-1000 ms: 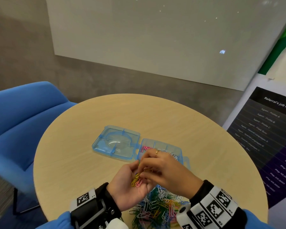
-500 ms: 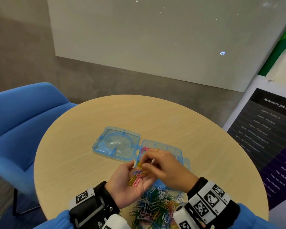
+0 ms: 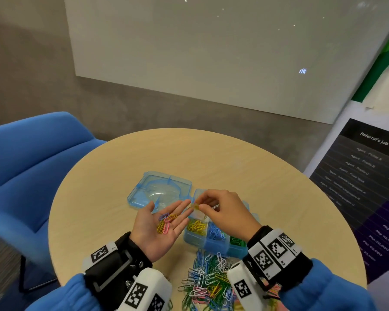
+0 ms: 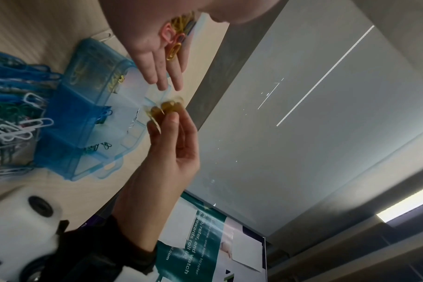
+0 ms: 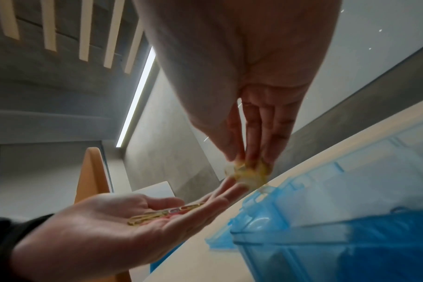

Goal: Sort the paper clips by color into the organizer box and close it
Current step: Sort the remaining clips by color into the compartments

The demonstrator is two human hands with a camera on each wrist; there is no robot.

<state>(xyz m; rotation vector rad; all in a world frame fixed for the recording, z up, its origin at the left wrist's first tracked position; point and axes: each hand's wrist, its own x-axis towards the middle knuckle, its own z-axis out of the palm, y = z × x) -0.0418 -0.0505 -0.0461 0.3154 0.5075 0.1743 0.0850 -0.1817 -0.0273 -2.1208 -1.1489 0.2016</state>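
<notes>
My left hand (image 3: 164, 223) lies palm up with straight fingers, and several yellow, pink and purple clips (image 3: 165, 222) rest on the palm. Just past its fingertips, my right hand (image 3: 197, 205) pinches yellow clips (image 3: 195, 206) above the blue organizer box (image 3: 216, 245). They blur in both wrist views (image 4: 165, 109) (image 5: 250, 173). The box stands open, its lid (image 3: 160, 189) flat to the left. Its near compartments hold yellow (image 3: 197, 226), blue (image 3: 216, 232) and green clips (image 3: 237, 241). My right hand hides the far compartments.
A mixed pile of clips (image 3: 209, 281) lies between my wrists at the near edge of the round wooden table (image 3: 211, 158). A blue armchair (image 3: 27, 164) stands to the left. A dark poster (image 3: 373, 182) stands to the right.
My right hand has lifted off the left palm with yellow clips and moved forward over the box. The left palm has flattened and now shows its remaining clips.
</notes>
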